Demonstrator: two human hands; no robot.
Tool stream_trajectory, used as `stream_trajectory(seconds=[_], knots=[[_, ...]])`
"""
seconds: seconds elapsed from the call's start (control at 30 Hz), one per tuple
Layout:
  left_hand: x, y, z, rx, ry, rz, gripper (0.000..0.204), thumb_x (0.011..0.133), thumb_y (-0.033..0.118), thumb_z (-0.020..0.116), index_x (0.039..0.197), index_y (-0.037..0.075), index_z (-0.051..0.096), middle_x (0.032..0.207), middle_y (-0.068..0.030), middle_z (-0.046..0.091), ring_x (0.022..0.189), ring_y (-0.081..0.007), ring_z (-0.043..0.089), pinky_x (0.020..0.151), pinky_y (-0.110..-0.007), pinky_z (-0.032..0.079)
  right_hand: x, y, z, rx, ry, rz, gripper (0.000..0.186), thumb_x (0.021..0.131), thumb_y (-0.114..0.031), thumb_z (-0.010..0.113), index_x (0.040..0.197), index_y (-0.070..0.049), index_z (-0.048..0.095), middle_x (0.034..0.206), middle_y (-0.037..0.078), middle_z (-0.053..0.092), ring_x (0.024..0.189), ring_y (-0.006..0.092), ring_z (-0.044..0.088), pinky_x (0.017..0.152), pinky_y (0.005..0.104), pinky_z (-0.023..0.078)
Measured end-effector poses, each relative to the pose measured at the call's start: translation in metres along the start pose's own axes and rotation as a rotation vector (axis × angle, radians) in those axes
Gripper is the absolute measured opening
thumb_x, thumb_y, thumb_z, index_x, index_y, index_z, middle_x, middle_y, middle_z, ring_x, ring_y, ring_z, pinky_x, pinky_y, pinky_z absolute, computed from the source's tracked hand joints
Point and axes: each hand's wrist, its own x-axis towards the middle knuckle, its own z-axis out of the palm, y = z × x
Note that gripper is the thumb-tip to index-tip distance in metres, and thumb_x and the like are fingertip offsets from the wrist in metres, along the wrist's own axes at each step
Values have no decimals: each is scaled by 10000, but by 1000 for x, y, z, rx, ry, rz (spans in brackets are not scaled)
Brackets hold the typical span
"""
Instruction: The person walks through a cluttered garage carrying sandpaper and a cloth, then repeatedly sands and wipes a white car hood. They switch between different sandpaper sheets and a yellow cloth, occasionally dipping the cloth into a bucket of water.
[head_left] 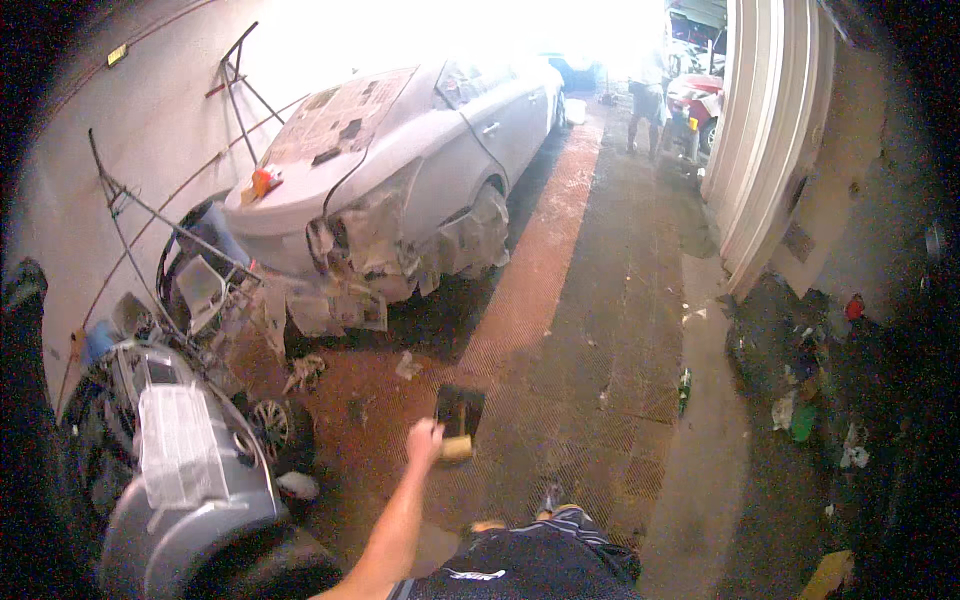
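My left hand [425,440] reaches out over the floor, its fingers closed on a small yellowish block [457,448]. The exact kind of the block cannot be made out. Just beyond it, at floor level, shows a dark square patch [474,399]; whether it is a tray or a gap in the floor tiles is unclear. My right hand is out of view. Ahead on the left stands a pale grey car [400,150], its rear lights and wheel area masked with paper. Newspaper [352,112] covers its rear window, and a small orange item [264,182] rests on the trunk.
A grey bumper [205,515] with masking paper lies at lower left, near metal stands [150,210] by the wall. A green bottle [684,390] lies on the ribbed floor [580,400]. Clutter [800,390] fills the right side. Another person [645,100] stands far ahead near a red car [694,92].
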Motion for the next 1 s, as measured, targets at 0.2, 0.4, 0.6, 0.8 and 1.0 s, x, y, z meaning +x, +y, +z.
stream_trajectory(seconds=[0.2,0.4,0.6,0.8,1.0], knots=[[-54,-41,51,360,-438,-670,354,852,304,648,1053,40,772,1133,-221,737,1054,-385,717,907,-498,576,245,-60,-279,753,591,-110,205,1005,-158,616,1135,0,617,819,57,629,655,173,619,582,351,526],[-7,-55,37,459,-992,-882,402,827,264,674,1159,53,752,1238,-195,718,1170,-366,687,968,-488,563,382,-362,-532,992,583,-337,209,1007,-109,562,1152,-7,672,995,35,682,864,143,638,810,316,538],[389,-22,160,258,-406,-639,351,908,375,616,1000,61,743,1159,-212,723,1059,-402,701,899,-526,566,533,-281,-513,108,324,-281,247,989,-237,571,1059,-38,700,907,144,723,875,336,685,791,475,542],[772,202,66,-13,83,-49,289,938,298,605,999,47,734,1033,-170,700,1016,-390,668,882,-500,533,605,-348,-573,-45,-251,-34,286,970,-294,588,1021,-40,709,949,164,722,846,352,664,769,473,525],[937,292,69,-120,310,-123,239,930,280,645,979,66,739,1008,-144,700,944,-391,679,810,-481,551,771,-431,-773,-6,-141,-139,251,929,-268,623,964,-31,699,936,171,706,805,353,640,734,479,504]])
